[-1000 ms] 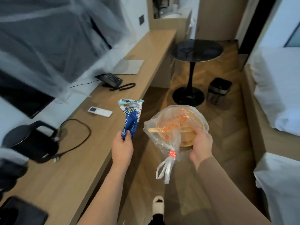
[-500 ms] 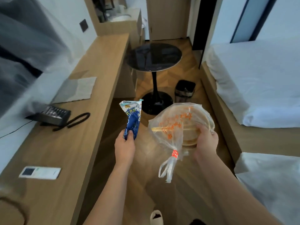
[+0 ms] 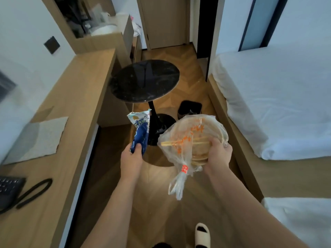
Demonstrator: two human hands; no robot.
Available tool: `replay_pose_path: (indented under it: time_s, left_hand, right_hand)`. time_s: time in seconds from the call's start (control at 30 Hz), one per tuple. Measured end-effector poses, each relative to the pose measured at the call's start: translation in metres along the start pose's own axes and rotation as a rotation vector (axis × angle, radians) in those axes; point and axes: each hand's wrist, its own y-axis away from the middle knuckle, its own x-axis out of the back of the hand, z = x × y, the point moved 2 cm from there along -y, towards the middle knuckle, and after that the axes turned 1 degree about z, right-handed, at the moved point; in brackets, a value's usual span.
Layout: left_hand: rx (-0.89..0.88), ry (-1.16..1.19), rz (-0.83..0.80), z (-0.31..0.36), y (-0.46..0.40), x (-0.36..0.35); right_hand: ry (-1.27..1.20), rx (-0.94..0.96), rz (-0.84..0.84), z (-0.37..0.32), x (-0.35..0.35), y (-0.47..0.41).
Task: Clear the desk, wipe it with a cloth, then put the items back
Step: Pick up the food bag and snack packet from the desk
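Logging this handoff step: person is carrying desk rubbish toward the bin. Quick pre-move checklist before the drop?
1. Left hand grip on the blue wrapper: ok, fingers closed round its lower end.
2. Right hand grip on the bagged bowl: ok, held at its rim through the plastic.
3. Chopsticks contained: ok, inside the tied bag.
4. Bin reachable: ok, on the floor ahead, beside the round table.
5. Bin has room: cannot tell, its inside is dark.
6. Floor path free: ok, bare wood between the slipper and the bin.
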Motion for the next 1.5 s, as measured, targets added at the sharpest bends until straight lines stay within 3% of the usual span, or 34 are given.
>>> replay_pose_path:
  time_s: [0.37,0.63,1.23,1.5]
  left_hand:
    - [0.065,0.006,0.001,0.041,-0.146,-0.053]
    - [0.074,0.017,-0.119,0.084,-0.281,-0.104]
    - [0.255,-0.061,-0.34,0.172,-0.406,-0.314]
    - [0.378,0.061,-0.346,0.187,-0.443,-0.378]
  right_hand:
    - [0.03,-0.058,0.027,-0.038,-0.145,-0.112]
    - [0.01,-0.001,0.107,-0.076,-0.252,-0.195]
    - [-0.118,-0.028,0.244,-0.193,-0.33,-0.417]
    - [-0.191,-0.073,0.265,-0.221,-0.358,-0.505]
